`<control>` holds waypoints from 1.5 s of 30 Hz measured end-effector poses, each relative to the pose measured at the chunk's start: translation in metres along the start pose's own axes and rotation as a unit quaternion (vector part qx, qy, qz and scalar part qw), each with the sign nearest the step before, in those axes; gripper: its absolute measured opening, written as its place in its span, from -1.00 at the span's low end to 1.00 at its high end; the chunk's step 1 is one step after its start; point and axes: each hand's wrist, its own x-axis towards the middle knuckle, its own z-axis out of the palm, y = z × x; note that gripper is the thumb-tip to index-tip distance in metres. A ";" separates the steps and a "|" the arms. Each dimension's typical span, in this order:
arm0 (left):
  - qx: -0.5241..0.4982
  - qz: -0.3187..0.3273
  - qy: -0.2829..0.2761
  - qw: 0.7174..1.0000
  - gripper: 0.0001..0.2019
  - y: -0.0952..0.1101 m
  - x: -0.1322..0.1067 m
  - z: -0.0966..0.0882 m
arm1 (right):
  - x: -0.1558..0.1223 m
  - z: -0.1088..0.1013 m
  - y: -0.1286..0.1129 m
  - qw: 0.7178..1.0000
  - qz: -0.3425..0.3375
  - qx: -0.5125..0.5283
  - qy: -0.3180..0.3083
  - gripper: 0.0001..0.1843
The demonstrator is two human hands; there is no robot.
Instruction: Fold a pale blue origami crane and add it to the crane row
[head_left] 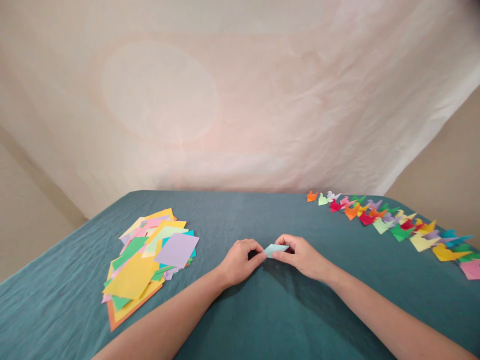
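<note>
A small folded piece of light blue paper (275, 249) is held between my two hands, over the middle of the table. My left hand (243, 260) pinches its left corner between thumb and fingers. On the other side, my right hand (302, 256) grips the paper's right part, thumb in front and fingers behind. The paper is folded into a narrow diamond-like shape, and its right end is partly covered by my right fingers.
A loose pile of coloured square paper sheets (131, 277) lies to the left on the dark green tablecloth (240, 215). Several folded paper cranes (382, 226) in many colours stand in rows along the right side. A pale cloth (240, 100) hangs behind the table.
</note>
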 end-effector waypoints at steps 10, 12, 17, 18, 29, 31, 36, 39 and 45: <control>-0.057 -0.034 0.009 0.998 -0.77 0.009 -0.002 0.005 | 0.002 0.004 0.000 0.984 0.030 0.156 0.076 -0.68; -0.059 -0.032 0.006 0.998 -0.77 0.011 -0.002 0.006 | 0.002 0.005 0.001 0.981 0.033 0.170 0.091 -0.68; -0.141 -0.056 0.025 0.988 -0.74 0.016 0.003 0.013 | 0.003 0.006 0.002 0.986 0.031 0.143 0.085 -0.70; -0.151 -0.066 0.027 0.986 -0.74 0.017 0.004 0.015 | 0.004 0.007 0.003 0.987 0.029 0.136 0.081 -0.70; -0.185 -0.091 0.030 0.978 -0.69 0.015 0.007 0.014 | 0.001 0.015 0.007 0.990 -0.032 0.127 0.059 -0.72; -0.178 -0.096 0.029 0.979 -0.69 0.016 0.007 0.014 | 0.001 0.015 0.009 0.991 -0.036 0.116 0.063 -0.71; -0.172 -0.097 0.027 0.980 -0.70 0.017 0.008 0.014 | 0.001 0.017 0.012 0.992 -0.044 0.101 0.065 -0.68; -0.165 -0.090 0.010 0.982 -0.71 0.016 0.008 0.012 | 0.001 0.018 0.012 0.992 -0.041 0.099 0.071 -0.67; -0.158 -0.094 -0.044 0.982 -0.80 0.013 0.003 0.011 | 0.003 0.013 0.014 0.982 -0.023 0.120 0.141 -0.63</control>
